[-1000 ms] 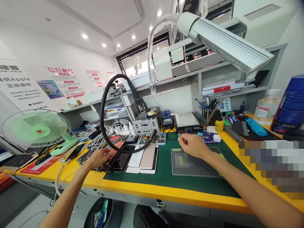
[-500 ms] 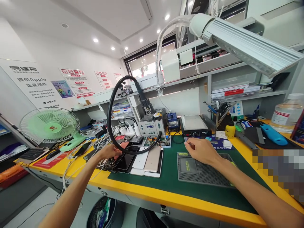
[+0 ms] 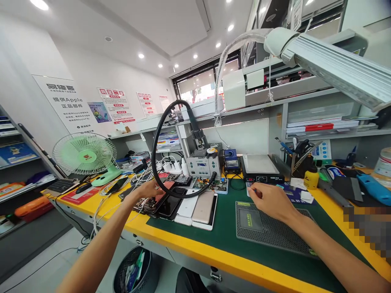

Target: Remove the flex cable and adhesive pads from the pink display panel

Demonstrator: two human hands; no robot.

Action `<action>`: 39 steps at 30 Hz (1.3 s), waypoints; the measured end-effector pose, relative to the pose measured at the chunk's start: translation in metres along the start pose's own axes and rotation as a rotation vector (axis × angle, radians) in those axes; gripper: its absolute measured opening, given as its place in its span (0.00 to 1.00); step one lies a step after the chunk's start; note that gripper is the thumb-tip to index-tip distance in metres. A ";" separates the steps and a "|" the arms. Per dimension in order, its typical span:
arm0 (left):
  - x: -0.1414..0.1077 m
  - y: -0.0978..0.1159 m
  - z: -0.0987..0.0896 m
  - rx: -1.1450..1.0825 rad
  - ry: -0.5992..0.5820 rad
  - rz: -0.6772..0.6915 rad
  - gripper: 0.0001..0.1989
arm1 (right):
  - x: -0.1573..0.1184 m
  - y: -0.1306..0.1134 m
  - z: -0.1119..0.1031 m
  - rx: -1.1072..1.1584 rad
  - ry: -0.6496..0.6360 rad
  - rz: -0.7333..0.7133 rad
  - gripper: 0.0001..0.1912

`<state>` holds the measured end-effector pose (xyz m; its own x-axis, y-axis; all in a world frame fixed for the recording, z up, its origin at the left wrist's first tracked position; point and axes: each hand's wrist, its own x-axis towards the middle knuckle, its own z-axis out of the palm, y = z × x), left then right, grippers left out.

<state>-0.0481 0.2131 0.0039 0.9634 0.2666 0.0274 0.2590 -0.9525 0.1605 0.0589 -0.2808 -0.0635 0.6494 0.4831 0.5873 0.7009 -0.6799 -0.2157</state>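
Observation:
My left hand [image 3: 148, 189] reaches over a stack of phones at the left of the green mat. Its fingers are bent together beside a reddish phone-shaped piece [image 3: 165, 191]; what they grip, if anything, is too small to make out. To its right lie a black phone [image 3: 168, 206], a white phone [image 3: 187, 207] and a gold phone [image 3: 203, 206]. My right hand [image 3: 271, 200] hovers over the far edge of a grey perforated pad [image 3: 275, 230]. Thumb and index finger are pinched, and I cannot tell what is between them.
A black hose [image 3: 155, 154] loops up from the soldering station [image 3: 203, 162] in front of my left hand. Behind my right hand stands a flat heating plate [image 3: 261, 165]. A green fan [image 3: 85, 156], tangled white cables [image 3: 142, 175] and a tool holder [image 3: 297, 160] line the bench.
The whole view has turned a little to the left, so things sit further right in the picture. Both hands stay at nearly the same places over the bench.

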 end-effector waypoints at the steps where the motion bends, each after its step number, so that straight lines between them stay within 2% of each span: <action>1: -0.001 -0.006 -0.011 0.010 -0.003 -0.030 0.16 | 0.000 0.000 0.000 0.003 0.002 -0.005 0.17; 5: -0.007 -0.044 -0.059 0.064 0.055 -0.209 0.16 | 0.000 -0.002 0.002 0.014 -0.004 -0.024 0.18; 8: -0.015 -0.069 -0.072 0.088 0.011 -0.315 0.16 | 0.000 -0.003 0.002 0.023 -0.007 -0.024 0.18; 10: -0.022 -0.080 -0.066 0.083 -0.062 -0.354 0.15 | 0.001 -0.002 0.002 0.030 -0.006 -0.018 0.18; 14: -0.030 -0.086 -0.038 0.037 -0.176 -0.339 0.14 | 0.001 -0.002 0.002 0.034 -0.010 -0.009 0.19; 18: -0.030 -0.083 -0.018 -0.022 -0.225 -0.293 0.15 | 0.001 -0.002 0.002 0.026 -0.039 -0.013 0.19; 22: -0.028 -0.080 -0.009 -0.033 -0.255 -0.309 0.17 | 0.000 -0.002 0.001 0.019 -0.052 -0.007 0.18; 32: -0.029 -0.071 -0.004 0.051 -0.278 -0.294 0.18 | 0.001 -0.001 0.002 0.033 -0.047 0.002 0.17; 35: -0.030 -0.067 -0.011 0.086 -0.257 -0.267 0.17 | 0.001 -0.002 0.000 0.040 -0.055 0.008 0.17; 39: -0.027 -0.055 -0.026 0.135 -0.173 -0.210 0.17 | 0.001 -0.004 -0.003 0.038 -0.074 0.017 0.16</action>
<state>-0.0899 0.2618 0.0203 0.8821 0.4419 -0.1629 0.4496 -0.8931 0.0122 0.0561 -0.2793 -0.0602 0.6803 0.5124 0.5241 0.6996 -0.6673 -0.2557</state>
